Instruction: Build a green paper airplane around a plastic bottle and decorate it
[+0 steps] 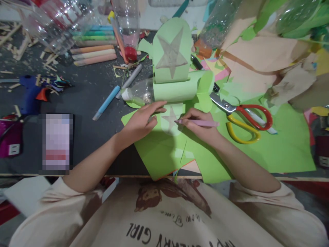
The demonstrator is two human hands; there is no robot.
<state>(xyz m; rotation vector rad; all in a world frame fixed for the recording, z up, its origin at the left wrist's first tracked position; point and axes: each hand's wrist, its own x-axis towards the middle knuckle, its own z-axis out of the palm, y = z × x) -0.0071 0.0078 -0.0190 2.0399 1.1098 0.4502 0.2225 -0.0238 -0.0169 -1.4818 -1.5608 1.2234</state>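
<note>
A plastic bottle lies on its side, its body wrapped in light green paper. A rounded green paper wing with a grey star juts out on the far side. On the near side a second rounded wing bears a smaller star. My right hand grips a light purple marker, its tip at this near star. My left hand rests at the near wing's left edge, fingers stretched out and thumb apart, with nothing held in it.
Scissors with red and yellow handles lie right on green sheets. Left are a blue marker, a grey marker, a phone and a blue glue gun. Bottles, several markers and paper scraps crowd the back.
</note>
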